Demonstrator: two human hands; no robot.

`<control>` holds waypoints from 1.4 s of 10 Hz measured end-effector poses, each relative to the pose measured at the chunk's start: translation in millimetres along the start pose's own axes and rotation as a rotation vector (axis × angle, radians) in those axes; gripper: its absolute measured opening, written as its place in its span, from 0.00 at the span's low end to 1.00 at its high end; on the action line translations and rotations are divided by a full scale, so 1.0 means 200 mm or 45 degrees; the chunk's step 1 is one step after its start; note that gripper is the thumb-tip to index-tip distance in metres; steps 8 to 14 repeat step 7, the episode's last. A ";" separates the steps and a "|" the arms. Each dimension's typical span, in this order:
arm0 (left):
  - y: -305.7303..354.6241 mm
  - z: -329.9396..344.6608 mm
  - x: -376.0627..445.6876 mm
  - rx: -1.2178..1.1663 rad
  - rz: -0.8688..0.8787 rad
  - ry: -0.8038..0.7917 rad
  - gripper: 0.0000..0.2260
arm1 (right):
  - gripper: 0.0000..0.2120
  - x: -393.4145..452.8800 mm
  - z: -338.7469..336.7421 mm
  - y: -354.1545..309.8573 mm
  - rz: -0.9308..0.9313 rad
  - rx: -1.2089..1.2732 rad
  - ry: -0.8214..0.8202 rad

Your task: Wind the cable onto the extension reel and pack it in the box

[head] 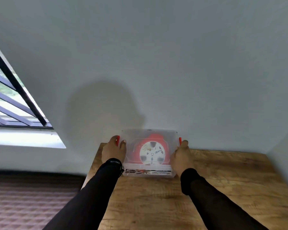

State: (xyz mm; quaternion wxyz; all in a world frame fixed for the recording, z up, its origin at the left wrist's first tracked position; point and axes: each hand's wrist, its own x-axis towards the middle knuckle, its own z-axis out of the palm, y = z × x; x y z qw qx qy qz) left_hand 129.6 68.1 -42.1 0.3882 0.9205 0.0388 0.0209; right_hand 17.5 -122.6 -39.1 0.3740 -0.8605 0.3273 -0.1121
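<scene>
A clear plastic box (166, 138) with a lid and red side latches stands at the far edge of the wooden table (173, 201), against the wall. Inside it lies the red extension reel (152, 152) with a white round face, seen through the lid. My left hand (113, 151) grips the box's left side at the red latch (117, 140). My right hand (180, 157) grips the right side beside the other red latch (180, 141). No loose cable shows outside the box.
A pale wall (156, 63) rises right behind the box. A window with dark bars (12, 100) is at the left, with a sill below it. A quilted brownish surface (28, 201) lies left of the table.
</scene>
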 end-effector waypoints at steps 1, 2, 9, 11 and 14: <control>-0.01 0.03 0.05 0.043 0.014 0.005 0.18 | 0.09 0.02 0.02 0.00 0.008 -0.008 0.022; -0.02 0.04 0.05 0.045 0.031 0.021 0.17 | 0.09 0.01 0.02 0.01 -0.012 -0.070 0.049; 1.27 -0.70 0.13 0.680 1.442 0.943 0.34 | 0.32 0.31 -1.16 -0.75 -0.794 -0.959 0.830; 1.27 -0.70 0.13 0.680 1.442 0.943 0.34 | 0.32 0.31 -1.16 -0.75 -0.794 -0.959 0.830; 1.27 -0.70 0.13 0.680 1.442 0.943 0.34 | 0.32 0.31 -1.16 -0.75 -0.794 -0.959 0.830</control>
